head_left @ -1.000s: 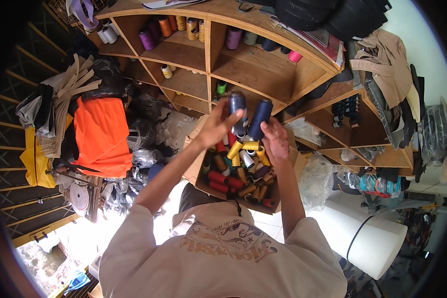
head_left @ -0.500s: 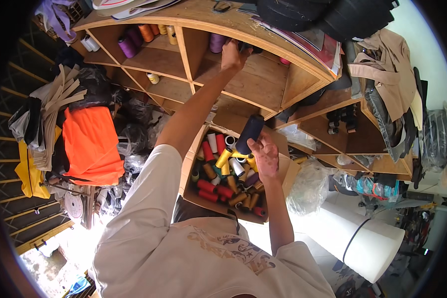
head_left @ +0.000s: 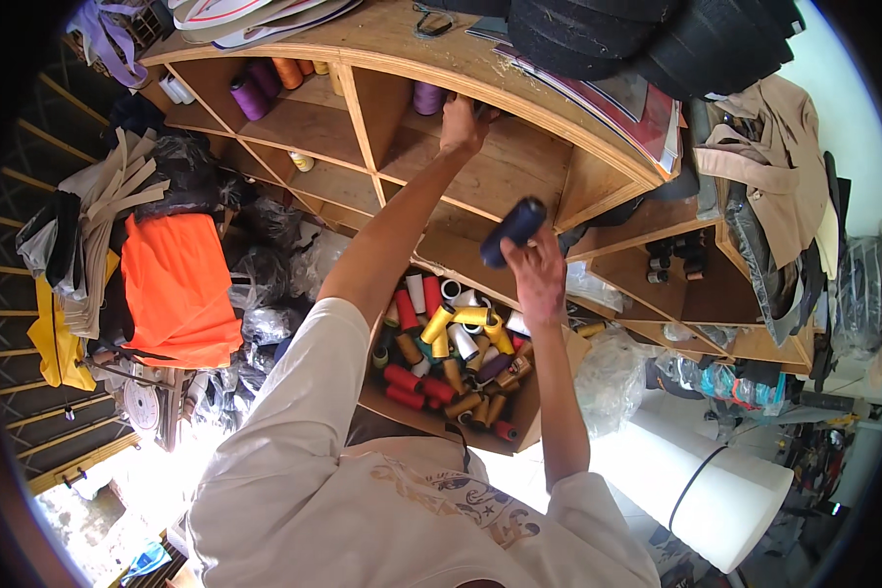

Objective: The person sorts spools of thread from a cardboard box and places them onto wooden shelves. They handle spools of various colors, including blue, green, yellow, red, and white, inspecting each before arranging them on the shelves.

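Observation:
My left hand (head_left: 463, 127) reaches into an upper shelf compartment (head_left: 505, 162), its fingers closed at a dark thing mostly hidden under the shelf top. Just left of it in the same compartment stands a purple thread spool (head_left: 427, 97). Lower and to the right, my right hand (head_left: 539, 274) grips a navy blue thread spool (head_left: 514, 232), tilted in the air in front of the shelf. Below both hands is an open cardboard box (head_left: 527, 412) full of loose spools: red spools (head_left: 403, 378), yellow spools (head_left: 439, 322), brown, white and others.
Further left, shelf compartments hold more purple spools (head_left: 250, 98), an orange spool (head_left: 287, 73) and white spools (head_left: 174, 88). Orange cloth (head_left: 181, 289) hangs at left. To the right are a large white roll (head_left: 715, 490), clear plastic (head_left: 610, 377) and a beige garment (head_left: 769, 147).
My right hand has raised the navy spool up and to the right, away from the box and nearer the shelf. The left hand stays in the compartment, shifted slightly.

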A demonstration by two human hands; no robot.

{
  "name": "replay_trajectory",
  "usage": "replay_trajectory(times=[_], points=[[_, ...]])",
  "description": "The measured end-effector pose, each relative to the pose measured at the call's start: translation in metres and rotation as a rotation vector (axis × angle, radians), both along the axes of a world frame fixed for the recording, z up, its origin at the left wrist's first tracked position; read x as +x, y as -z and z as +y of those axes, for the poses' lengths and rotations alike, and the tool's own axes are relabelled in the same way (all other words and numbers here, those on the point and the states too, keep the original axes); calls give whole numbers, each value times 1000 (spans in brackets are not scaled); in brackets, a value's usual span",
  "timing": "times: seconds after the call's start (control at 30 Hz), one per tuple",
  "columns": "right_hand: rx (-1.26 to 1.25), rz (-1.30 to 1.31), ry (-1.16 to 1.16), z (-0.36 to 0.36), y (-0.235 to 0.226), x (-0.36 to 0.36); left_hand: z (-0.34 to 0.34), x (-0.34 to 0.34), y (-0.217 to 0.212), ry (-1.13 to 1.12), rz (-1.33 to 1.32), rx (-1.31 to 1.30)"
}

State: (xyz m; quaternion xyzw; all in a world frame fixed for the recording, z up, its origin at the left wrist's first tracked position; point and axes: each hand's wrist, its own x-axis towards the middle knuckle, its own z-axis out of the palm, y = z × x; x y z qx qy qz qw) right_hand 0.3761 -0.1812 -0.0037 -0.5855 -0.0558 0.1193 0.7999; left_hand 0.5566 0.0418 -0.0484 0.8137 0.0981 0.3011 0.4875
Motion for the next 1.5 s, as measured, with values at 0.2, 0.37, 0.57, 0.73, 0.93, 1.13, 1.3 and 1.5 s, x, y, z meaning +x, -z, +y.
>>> replay_trajectory(times=[0.2, 0.37, 0.57, 0.73, 0.93, 1.13, 1.3, 1.5], points=[[-250, -333, 120, 50, 21, 101, 7, -15, -13, 94, 61, 11], [-280, -447, 243, 87, 27, 134, 18, -12, -15, 39, 190, 169], [-429, -533, 250, 91, 49, 160, 4, -5, -11, -25, -91, 93], [-235, -385, 162, 93, 91, 184, 4, -5, -7, 63, -115, 46], [-608, -712, 244, 100, 121, 184, 14, 9, 7, 113, -45, 138], [-1037, -745, 296, 108, 85, 164, 18, -15, -9, 206, 82, 31], [-239, -491, 239, 107, 124, 179, 6, -22, -27, 177, 71, 54], [-1056, -556, 200, 122, 75, 159, 17, -52, -33, 45, 187, 47]])
